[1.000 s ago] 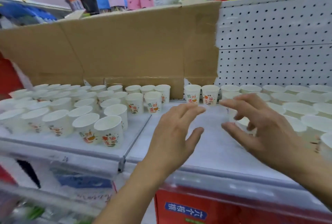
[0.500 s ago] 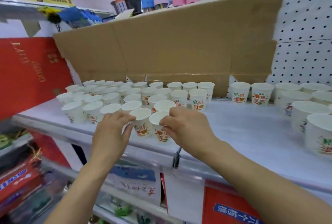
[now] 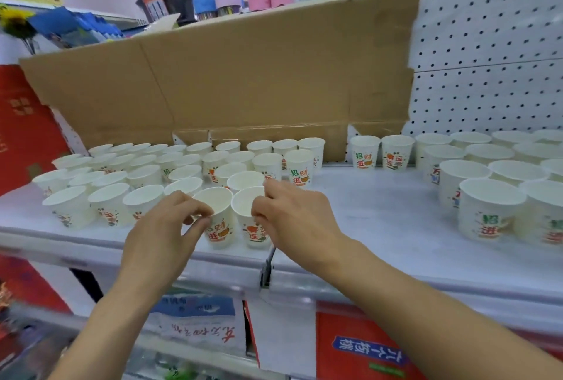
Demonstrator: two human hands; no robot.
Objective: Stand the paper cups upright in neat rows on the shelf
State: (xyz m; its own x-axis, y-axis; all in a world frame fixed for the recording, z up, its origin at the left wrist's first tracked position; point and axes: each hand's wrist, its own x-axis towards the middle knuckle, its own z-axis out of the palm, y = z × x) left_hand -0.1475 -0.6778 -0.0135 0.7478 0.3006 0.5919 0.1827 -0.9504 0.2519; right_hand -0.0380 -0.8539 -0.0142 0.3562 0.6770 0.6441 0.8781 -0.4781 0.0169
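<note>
Several white paper cups with red and green print stand upright in rows on the left half of the white shelf (image 3: 380,227). My left hand (image 3: 164,236) pinches the near rim of a front-row cup (image 3: 217,221). Right beside it, my right hand (image 3: 292,221) grips the rim of the neighbouring front-row cup (image 3: 248,221). Both cups stand upright and touch each other near the shelf's front edge. Two single cups (image 3: 379,152) stand at the back in the middle. Another group of upright cups (image 3: 487,190) fills the right end.
A flattened cardboard sheet (image 3: 243,74) leans against the white pegboard (image 3: 487,59) behind the cups. A red box (image 3: 21,129) stands at the left end. Bare shelf lies between the two cup groups. Red cartons and a blue label sit on the shelf below.
Both hands have gone from the bare middle of the shelf to the left group's front row, where they now hold two cups. The view has swung left.
</note>
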